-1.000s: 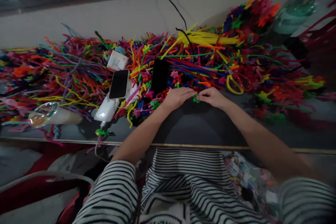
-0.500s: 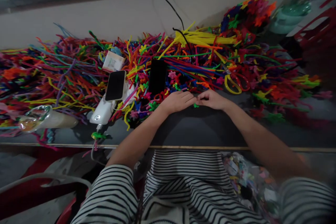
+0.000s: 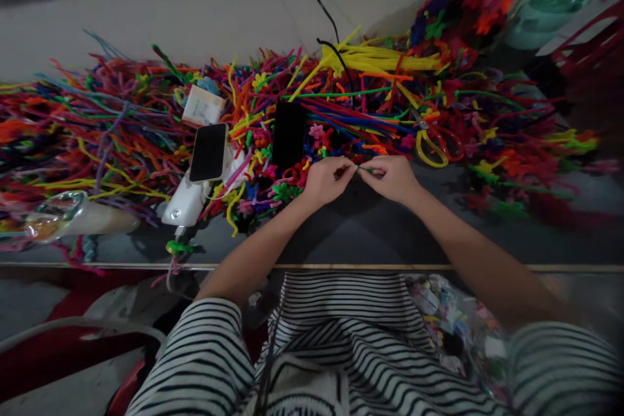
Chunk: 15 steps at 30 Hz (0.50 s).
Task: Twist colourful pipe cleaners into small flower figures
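Between my two hands is a small piece of green pipe cleaner (image 3: pixel 366 169), mostly covered by my fingers. My left hand (image 3: pixel 329 180) pinches its left end between thumb and forefinger. On the other side my right hand (image 3: pixel 392 177) is closed round the rest of it, fingers curled in. Both hands are just above the dark tabletop (image 3: pixel 355 234), at the front of a heap of colourful pipe cleaners (image 3: pixel 351 123). A black phone (image 3: pixel 289 135) lies on the heap, up and left of my left hand. Scissors with yellow and red handles (image 3: pixel 433 148) rest right of my right hand.
Further left are a second phone (image 3: pixel 208 153), a white power bank (image 3: pixel 184 200) with a cable, a small box (image 3: pixel 203 105) and a lying plastic cup (image 3: pixel 82 216). Yellow pipe cleaners (image 3: pixel 385 57) are bundled at the back. A bag of scraps (image 3: pixel 453 318) is below the table edge.
My hands have turned from flat over the table to fingertip pinches, with the green pipe cleaner now showing between them. The whole view has shifted slightly.
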{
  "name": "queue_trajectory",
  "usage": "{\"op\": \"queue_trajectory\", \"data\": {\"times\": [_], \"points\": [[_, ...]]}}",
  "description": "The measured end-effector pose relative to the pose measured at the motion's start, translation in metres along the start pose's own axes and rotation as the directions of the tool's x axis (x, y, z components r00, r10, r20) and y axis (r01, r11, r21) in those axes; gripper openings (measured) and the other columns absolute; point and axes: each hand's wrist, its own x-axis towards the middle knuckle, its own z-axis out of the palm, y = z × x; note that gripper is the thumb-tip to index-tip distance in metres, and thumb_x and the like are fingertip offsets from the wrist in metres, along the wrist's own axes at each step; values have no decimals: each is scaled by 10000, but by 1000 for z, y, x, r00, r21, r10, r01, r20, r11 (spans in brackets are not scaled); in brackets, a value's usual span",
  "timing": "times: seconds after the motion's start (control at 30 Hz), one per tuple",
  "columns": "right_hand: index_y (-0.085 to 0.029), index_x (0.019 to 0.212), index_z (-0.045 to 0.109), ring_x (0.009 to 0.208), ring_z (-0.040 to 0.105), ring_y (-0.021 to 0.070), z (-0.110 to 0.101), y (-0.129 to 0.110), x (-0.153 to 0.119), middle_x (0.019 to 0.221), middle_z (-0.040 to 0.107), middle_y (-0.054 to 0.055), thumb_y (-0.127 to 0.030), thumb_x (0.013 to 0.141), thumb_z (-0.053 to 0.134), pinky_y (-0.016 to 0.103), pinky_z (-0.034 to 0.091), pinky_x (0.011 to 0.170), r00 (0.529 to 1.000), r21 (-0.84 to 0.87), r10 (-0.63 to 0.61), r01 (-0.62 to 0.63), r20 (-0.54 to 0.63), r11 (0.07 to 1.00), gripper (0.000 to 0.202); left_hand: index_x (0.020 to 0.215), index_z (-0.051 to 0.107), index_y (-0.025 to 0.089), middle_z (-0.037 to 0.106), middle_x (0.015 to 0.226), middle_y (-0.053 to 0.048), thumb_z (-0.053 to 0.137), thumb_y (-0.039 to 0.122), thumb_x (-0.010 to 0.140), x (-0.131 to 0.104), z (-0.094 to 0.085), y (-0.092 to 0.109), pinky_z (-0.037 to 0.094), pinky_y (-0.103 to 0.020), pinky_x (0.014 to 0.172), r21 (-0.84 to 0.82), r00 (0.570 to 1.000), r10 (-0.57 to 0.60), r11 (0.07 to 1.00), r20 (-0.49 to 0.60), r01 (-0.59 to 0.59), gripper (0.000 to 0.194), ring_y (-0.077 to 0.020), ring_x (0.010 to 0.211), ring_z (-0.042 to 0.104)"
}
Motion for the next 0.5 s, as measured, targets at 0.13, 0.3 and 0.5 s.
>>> {"op": "queue_trajectory", "data": {"times": [0.13,0.3,0.5], "points": [[-156,792,790,494,364,83,-9,13,9,554,584,0,-500,741,714,269,278,509,954,373,189,-268,234,888,356,1093,737,184,759,1016,-88,445,299,1025,3,-14,-4,534,-286,862,22,984,178,984,-28,-177,322,-159,952,698],[-125,805,778,435,274,45,-16,19,14,453,466,-61,-494,684,793,254,164,460,806,376,192,-454,561,808,389,1169,705,249,760,1131,-52,461,189,1023,2,-24,-13,551,-266,888,215,811,569,783,133,-584,290,-136,1031,714],[-129,843,765,426,219,40,-21,15,14,450,378,-102,-531,699,786,252,104,445,737,347,169,-492,655,798,427,1098,683,197,778,1041,-51,494,177,1012,0,-30,-8,570,-254,790,352,697,678,610,232,-710,208,-142,985,734]]}}
